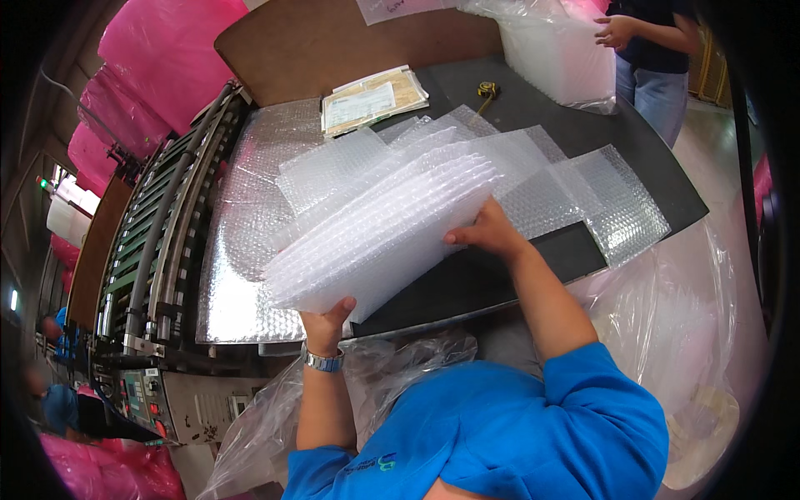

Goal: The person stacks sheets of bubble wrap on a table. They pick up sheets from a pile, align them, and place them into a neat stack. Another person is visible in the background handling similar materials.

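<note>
1. On the dark table [533, 100] in front of me, seen from my head camera, I hold a stack of bubble-wrap sheets [383, 233] raised off the surface and tilted, its long axis running from lower left up to upper right

2. My left hand [327, 321] grips the stack's lower edge near the left corner, thumb curled up over the front of the sheets and the other fingers hidden behind them; a metal watch [323, 360] sits on that wrist

3. My right hand [487, 232] clamps the stack's right end, fingers pressed together on the near face, the thumb out of sight behind it

4. Both hands already touch the stack, which lies between them; the left is nearer my body, the right is farther out over the table

5. Beyond the stack, loose bubble-wrap sheets [575, 187] lie fanned flat on the table, just past my right hand

6. To the left, a wide web of bubble wrap [242, 250] runs off a machine with rollers [158, 242], just beside the stack's left corner

7. Farther back lie a packet of papers [373, 100] and a small tape measure [487, 88], well apart from my hands

8. At the top right another person's hand [615, 32] rests on a clear bag of sheets [558, 50]

9. A clear plastic bag [675, 300] hangs off the table's near right edge, close to my right elbow
</note>
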### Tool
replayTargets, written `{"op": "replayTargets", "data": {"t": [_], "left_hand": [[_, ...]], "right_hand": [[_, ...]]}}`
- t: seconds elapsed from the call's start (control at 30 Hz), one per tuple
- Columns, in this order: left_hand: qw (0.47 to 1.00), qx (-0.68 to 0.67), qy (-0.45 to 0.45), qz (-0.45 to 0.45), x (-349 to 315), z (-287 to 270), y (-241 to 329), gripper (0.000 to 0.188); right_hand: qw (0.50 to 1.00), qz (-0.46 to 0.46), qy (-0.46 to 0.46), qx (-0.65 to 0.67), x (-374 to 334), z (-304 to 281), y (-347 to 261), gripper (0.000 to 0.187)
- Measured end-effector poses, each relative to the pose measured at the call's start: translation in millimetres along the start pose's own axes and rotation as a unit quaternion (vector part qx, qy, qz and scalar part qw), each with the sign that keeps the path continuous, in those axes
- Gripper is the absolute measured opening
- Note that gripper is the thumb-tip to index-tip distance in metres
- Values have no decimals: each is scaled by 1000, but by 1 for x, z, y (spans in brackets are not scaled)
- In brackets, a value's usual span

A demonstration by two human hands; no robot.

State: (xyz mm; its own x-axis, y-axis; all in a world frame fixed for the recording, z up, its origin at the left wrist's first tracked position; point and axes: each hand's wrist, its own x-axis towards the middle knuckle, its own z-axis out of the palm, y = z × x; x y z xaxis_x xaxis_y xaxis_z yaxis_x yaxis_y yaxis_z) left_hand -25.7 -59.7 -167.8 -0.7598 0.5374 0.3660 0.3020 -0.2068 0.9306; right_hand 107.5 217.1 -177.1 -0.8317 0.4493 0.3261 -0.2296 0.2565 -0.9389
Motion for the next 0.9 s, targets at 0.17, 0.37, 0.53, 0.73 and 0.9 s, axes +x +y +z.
{"op": "replayTargets", "data": {"t": [0.17, 0.37, 0.53, 0.73, 0.9], "left_hand": [[999, -48, 11, 0, 7, -1, -13, 68], [988, -61, 18, 143, 15, 0, 19, 65], [988, -76, -96, 99, 5, -24, 32, 58], [997, 21, 61, -45, -7, 6, -6, 53], [976, 107, 155, 108, 18, -4, 50, 57]], "right_hand": [[996, 3, -48, 81, 4, -3, -21, 94], [978, -105, 47, 175, 5, 14, -42, 85], [984, -25, -92, 147, 4, -8, -40, 83], [981, 116, -38, 150, -8, 23, -22, 87], [999, -31, 15, 19, 12, 33, -8, 80]]}}
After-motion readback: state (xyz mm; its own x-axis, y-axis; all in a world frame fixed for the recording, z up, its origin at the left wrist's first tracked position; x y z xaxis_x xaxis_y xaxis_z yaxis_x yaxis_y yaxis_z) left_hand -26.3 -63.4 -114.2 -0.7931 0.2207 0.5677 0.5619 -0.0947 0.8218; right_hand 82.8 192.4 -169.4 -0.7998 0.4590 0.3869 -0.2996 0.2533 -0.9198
